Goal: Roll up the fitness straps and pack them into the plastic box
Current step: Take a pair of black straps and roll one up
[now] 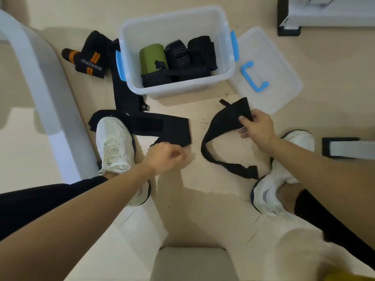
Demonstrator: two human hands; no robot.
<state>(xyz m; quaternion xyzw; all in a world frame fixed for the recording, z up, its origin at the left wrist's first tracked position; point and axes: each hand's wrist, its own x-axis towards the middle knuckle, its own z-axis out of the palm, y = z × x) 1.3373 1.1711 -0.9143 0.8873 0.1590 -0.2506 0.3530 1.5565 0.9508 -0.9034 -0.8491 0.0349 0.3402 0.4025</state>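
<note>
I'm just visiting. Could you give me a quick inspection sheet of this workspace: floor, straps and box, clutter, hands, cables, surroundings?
Surface: beige floor, a few dark specks.
Job's things: the open box holds a green roll, a striped roll and black rolls. The lid lies right of it and the orange-striped straps left of it. A flat strap and a looped strap lie unrolled in front.
Clutter: nothing seen.
Hands: left hand grips the flat strap's end; right hand pinches the looped strap's top.
Cables: nothing seen.
Surroundings: white shoes, one overlapping the flat strap; white frame at left.
</note>
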